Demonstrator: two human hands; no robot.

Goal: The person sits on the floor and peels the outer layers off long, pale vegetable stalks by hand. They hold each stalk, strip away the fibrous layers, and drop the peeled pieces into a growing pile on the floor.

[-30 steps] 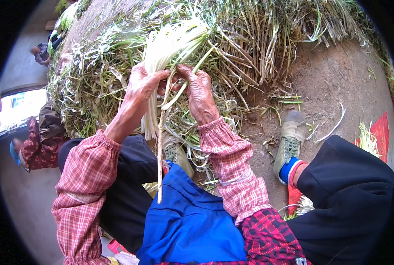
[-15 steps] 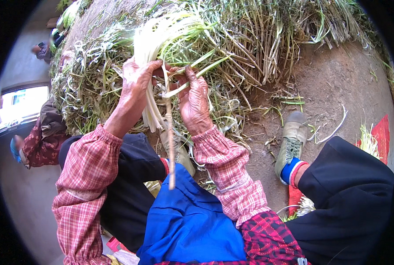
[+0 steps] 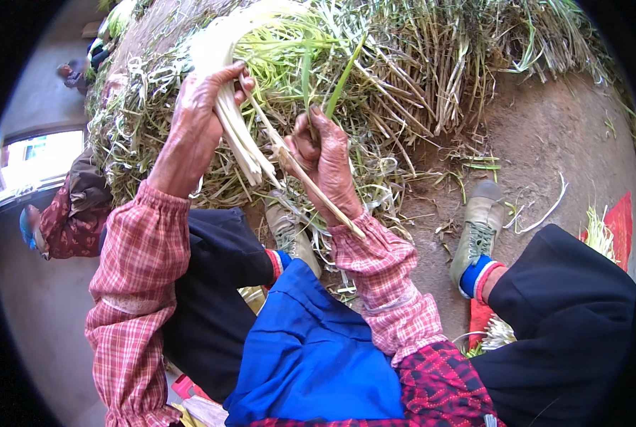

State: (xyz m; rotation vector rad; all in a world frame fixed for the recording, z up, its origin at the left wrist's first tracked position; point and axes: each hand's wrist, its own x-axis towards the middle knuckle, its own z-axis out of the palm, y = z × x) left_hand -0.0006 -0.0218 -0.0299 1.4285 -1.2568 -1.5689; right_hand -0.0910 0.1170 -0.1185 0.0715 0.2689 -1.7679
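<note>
I watched from afar as the left hand (image 3: 198, 117) closed around a bundle of pale stalks (image 3: 240, 132), thumb and fingers wrapped about its middle. Its thumb and fingertips also seemed to catch the upper end of a dry stem (image 3: 321, 191). The right hand (image 3: 329, 160) was curled, its thumb and forefinger pinching green leaf blades (image 3: 345, 78) that stuck up above the knuckles. I had the bundle over the near edge of the heap of cut plants (image 3: 147, 142), raised clear of the bare ground (image 3: 560, 121).

Half a second before, the two hands had nearly met and the stem hung almost straight down before the blue cloth (image 3: 318, 356). Now the hands stood apart, the left one higher and farther left; the stem slanted across the right wrist, its tip over the checked cuff (image 3: 375, 252). The green blades had swung from a rightward lean to nearly upright.

The bundle looked smooth and glossy, its upper part washed out by glare and bending over to the right, its cut ends ragged. The stem was thin, woody and tan, with a knobbly joint. The heap was a tangle of curling strips and stiff straw; the ground, brown and gritty.
</note>
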